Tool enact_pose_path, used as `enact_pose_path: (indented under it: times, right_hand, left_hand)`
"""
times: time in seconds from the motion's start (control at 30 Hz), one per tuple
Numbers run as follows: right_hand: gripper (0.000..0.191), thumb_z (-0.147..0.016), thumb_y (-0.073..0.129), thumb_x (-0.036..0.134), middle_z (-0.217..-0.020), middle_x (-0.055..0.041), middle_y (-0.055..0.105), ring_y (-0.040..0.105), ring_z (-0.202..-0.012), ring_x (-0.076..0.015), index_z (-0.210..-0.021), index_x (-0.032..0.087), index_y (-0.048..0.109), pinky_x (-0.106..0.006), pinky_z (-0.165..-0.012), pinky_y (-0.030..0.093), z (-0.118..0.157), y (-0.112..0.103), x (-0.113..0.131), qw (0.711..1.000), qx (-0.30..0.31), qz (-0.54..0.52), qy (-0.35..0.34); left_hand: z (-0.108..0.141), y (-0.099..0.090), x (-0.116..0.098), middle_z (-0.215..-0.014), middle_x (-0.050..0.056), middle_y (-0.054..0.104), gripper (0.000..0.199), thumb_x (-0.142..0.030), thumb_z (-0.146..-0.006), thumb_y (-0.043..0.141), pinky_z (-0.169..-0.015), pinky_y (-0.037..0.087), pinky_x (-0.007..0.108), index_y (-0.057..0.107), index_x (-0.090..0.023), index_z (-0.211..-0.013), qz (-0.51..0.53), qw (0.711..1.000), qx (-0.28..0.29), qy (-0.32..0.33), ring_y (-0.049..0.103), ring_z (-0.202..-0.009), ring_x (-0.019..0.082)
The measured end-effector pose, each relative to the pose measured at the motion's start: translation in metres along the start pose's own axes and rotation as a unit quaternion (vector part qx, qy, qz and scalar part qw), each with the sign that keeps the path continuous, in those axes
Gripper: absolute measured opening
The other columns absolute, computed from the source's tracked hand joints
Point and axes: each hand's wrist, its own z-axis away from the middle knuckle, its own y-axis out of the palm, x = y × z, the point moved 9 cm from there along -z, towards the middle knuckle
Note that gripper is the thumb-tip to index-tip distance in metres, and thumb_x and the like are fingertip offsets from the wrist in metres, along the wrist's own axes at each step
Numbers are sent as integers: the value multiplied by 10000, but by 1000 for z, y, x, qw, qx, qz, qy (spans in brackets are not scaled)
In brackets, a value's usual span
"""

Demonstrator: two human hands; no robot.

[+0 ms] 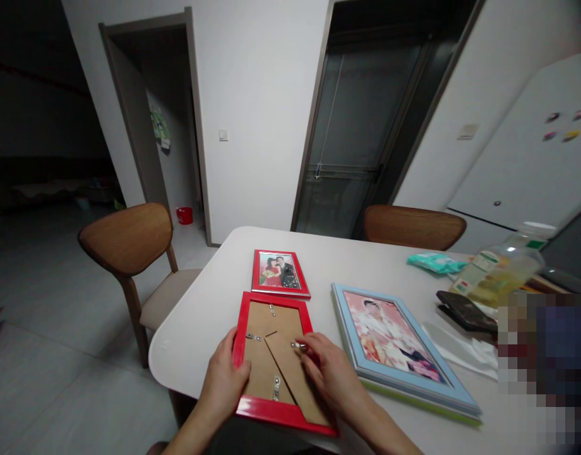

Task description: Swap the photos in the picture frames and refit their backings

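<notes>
A red picture frame [271,328] lies face down on the white table [209,297], its brown backing board and metal clips showing. My left hand [224,376] grips the frame's left edge, thumb on the backing. My right hand [331,370] rests on the right side of the backing, fingertips pinching a small metal clip [297,345]. Just beyond lies a smaller red frame [280,273] face up with a photo. To the right a larger light-blue frame [399,347] lies face up.
Two wooden chairs [129,243] [413,226] stand at the table's left and far sides. On the right lie a teal packet [435,262], a plastic bottle [501,268], a dark wallet-like item [465,311] and white paper [456,347]. Doorways open behind.
</notes>
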Motion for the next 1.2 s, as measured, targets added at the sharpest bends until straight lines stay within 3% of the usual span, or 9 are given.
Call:
enact_pose_path:
  times: [0.1,0.2,0.4,0.53,0.6,0.7,0.83,1.03,1.2]
  right_hand:
    - [263,-657,463,114,-878,-88,569,495,-845,-199,-858,159,627,-303,-778,386,-13,1,-12,995,0,95,12]
    - [254,-663,434,74,-879,-91,560,466,-851,-194,-799,148,635,-285,-771,374,-23,5,-15,989,13,149,0]
    - [251,-731,398,106,-856,-92,564,456,-828,-191,-781,151,639,-280,-746,370,-27,9,-19,985,24,168,-11]
    - [257,-746,414,136,-938,-108,554,453,-874,-203,-905,142,615,-299,-777,358,-26,10,0,987,-10,155,-30]
    - [248,-765,424,180,-963,-99,552,458,-892,-195,-932,152,605,-290,-796,348,-29,23,18,990,-4,132,-56]
    - [192,-773,450,236,-842,-67,572,484,-816,-166,-801,167,626,-250,-747,353,-38,57,41,987,53,126,-84]
    - [188,-774,440,207,-736,-51,556,486,-713,-147,-708,161,610,-228,-652,343,-55,80,43,983,54,165,-58]
    - [224,-809,392,234,-795,-53,556,491,-729,-137,-796,159,602,-219,-664,339,-65,64,20,982,25,185,-22]
    - [252,-801,392,237,-852,-100,541,450,-834,-198,-860,147,620,-287,-731,316,-74,42,-7,976,-6,217,25]
  left_hand:
    - [3,1,-5,-1127,101,532,500,-101,-622,478,-941,316,374,472,-126,-1122,-66,996,-14,57,448,-1076,240]
    - [5,7,-5,-1166,106,507,503,-108,-653,458,-953,310,381,449,-125,-1156,-87,992,11,86,433,-1095,236]
    - [5,9,-1,-1203,124,478,536,-91,-654,438,-960,308,377,415,-96,-1190,-103,991,27,85,418,-1113,233]
    - [5,12,1,-1189,114,490,536,-75,-655,427,-952,321,384,414,-110,-1190,-108,989,20,101,423,-1104,232]
    - [6,12,3,-1193,113,483,539,-71,-655,422,-954,323,375,406,-108,-1192,-118,987,15,106,421,-1106,223]
    - [5,14,7,-1193,127,475,533,-66,-654,405,-960,324,366,400,-81,-1187,-151,982,12,109,417,-1109,211]
    - [5,15,9,-1193,128,472,534,-64,-656,391,-965,323,358,388,-73,-1190,-171,979,14,111,417,-1108,197]
    - [6,14,9,-1194,127,475,532,-68,-658,396,-957,332,365,390,-82,-1190,-160,981,6,113,419,-1105,196]
    - [5,14,8,-1193,119,481,529,-82,-654,411,-955,328,377,408,-97,-1183,-146,984,2,105,419,-1104,206]
